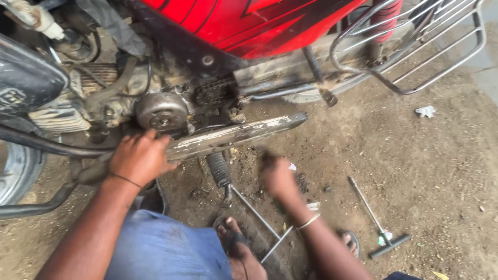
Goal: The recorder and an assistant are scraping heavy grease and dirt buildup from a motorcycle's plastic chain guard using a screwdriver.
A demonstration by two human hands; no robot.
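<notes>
Head view: oil-stained dirt ground (425, 171) under red motorcycle (249, 21).

- The left hand (141, 158) lies on the near end of a grimy chain cover (236, 136), below the round engine case (162, 111) of a red motorcycle (249, 23).
- The right hand (278, 177) is blurred over the dirt ground (430, 171); whether it grips anything cannot be told.
- Two thin metal rods (259, 215) cross between the sandalled feet (238, 249).
- A T-handle wrench (376, 220) lies on the dirt to the right, well apart from the hands.
- A folding footpeg (219, 170) hangs beneath the cover.
</notes>
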